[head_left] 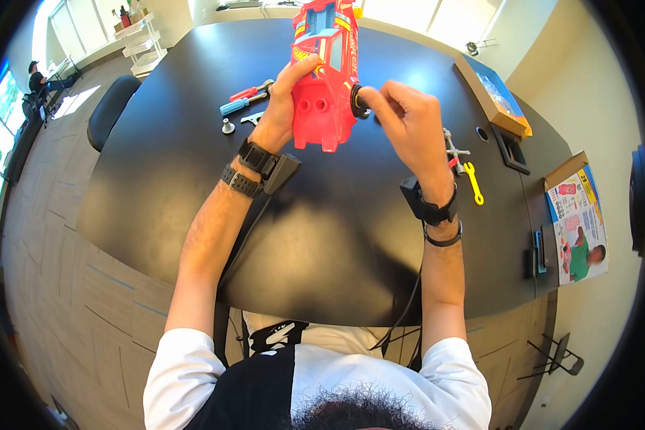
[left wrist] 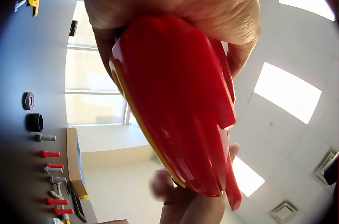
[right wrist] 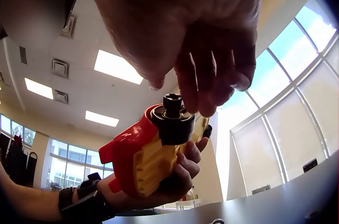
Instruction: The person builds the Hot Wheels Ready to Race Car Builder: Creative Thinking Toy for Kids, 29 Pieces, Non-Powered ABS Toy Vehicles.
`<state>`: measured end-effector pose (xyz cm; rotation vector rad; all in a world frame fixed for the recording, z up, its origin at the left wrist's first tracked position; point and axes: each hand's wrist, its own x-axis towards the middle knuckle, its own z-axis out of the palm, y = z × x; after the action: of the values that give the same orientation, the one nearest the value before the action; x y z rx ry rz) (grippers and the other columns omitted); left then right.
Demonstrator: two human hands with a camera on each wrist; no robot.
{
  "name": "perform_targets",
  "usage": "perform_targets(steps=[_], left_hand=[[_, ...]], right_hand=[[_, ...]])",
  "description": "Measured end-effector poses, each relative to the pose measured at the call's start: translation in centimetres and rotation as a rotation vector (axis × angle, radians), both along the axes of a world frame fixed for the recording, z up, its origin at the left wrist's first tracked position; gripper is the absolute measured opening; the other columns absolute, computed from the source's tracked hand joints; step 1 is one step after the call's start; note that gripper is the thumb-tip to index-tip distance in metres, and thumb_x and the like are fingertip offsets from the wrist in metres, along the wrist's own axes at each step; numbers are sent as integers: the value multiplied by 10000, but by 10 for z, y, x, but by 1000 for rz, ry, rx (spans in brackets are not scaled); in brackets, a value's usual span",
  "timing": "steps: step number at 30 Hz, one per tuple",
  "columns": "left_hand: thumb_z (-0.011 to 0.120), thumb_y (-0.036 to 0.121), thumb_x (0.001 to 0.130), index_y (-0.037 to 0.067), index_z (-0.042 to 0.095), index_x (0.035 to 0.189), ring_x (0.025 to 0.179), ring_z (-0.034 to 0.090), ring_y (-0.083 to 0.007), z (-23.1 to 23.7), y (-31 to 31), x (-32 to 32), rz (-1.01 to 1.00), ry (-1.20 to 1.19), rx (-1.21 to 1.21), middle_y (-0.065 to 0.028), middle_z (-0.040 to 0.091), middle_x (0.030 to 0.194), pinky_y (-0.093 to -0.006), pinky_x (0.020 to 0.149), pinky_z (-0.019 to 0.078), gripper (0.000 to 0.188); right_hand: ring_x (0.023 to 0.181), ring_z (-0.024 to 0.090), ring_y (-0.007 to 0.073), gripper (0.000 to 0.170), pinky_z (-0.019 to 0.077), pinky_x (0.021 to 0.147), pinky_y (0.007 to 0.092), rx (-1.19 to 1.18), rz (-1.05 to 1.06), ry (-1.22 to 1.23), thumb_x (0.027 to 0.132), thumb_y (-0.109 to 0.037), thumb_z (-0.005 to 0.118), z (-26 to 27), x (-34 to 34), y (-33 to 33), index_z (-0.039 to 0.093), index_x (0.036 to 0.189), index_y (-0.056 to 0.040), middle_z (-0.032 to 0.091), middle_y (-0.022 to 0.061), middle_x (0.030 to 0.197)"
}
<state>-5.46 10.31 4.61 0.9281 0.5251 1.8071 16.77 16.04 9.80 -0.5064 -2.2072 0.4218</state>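
A person's left hand (head_left: 279, 107) curls its grip round a red toy car (head_left: 322, 127), raised above the dark counter (head_left: 158, 168). The right hand (head_left: 414, 132), its grip partly open with fingers loosely bent, is beside 1 black wheel (right wrist: 175, 130) with a protruding peg (right wrist: 171, 102); whether it touches, I cannot tell. To work there well, brace the car firmly, pinch the peg squarely and keep any turn or push in line with the axle.

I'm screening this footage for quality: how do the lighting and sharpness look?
Head view: fisheye curvature, glare on the tabletop, washed-out windows. Left wrist view: one fingertip of the right hand blurred, ceiling lights blown out. Right wrist view: that hand backlit, in shadow.
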Motion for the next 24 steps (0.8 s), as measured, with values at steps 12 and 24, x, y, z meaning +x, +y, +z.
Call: perform_targets(steps=[12, 24], left_hand=[[675, 391, 1033, -9, 585, 1351, 973, 770, -202, 2, 0, -1, 52, 36, 11, -142, 736, 1169, -341, 815, 657, 519], [673, 381, 1034, -3, 585, 1339, 956, 767, -202, 1, -1, -3, 38, 52, -7, -140, 735, 1159, -338, 799, 658, 498]], right_hand=[[669, 578, 308, 497, 491, 660, 404, -79, 22, -86, 1167, -442, 498, 7, 8, -7, 670, 1006, -4, 624, 150, 782], [670, 580, 341, 566, 467, 648, 436, -60, 78, -60, 1170, -487, 455, 5, 10, -2, 628, 933, -4, 588, 154, 743]])
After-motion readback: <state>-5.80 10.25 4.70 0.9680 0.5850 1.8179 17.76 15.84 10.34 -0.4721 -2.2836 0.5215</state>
